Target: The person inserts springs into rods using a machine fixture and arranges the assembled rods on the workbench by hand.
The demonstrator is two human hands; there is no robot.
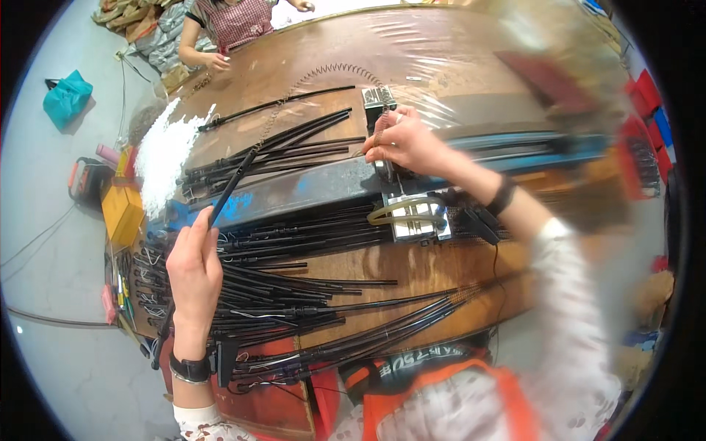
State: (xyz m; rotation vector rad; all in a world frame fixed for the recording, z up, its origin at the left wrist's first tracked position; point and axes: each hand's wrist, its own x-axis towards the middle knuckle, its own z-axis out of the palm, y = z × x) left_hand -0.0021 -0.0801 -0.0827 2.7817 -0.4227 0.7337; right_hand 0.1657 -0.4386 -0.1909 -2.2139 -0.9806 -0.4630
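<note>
My left hand (195,261) is closed around a slim black tube (237,178), held tilted with its upper end pointing away to the right. Out of that end runs a long, thin coil spring (334,68), arching over the table to my right hand. The fingers of my right hand (408,143) pinch the spring's other end, close beside a small metal fixture (378,95) on a grey metal beam (309,187). Nearer me on the beam sits a silver block (412,209) with a looped yellowish hose (393,213).
Many black tubes (287,290) with wires lie on the wooden table (419,268), and several more (309,136) lie beyond the beam. White pieces (165,158) are heaped at the left. Across the table stands a person (239,26). A yellow box (121,213) stands at the left edge.
</note>
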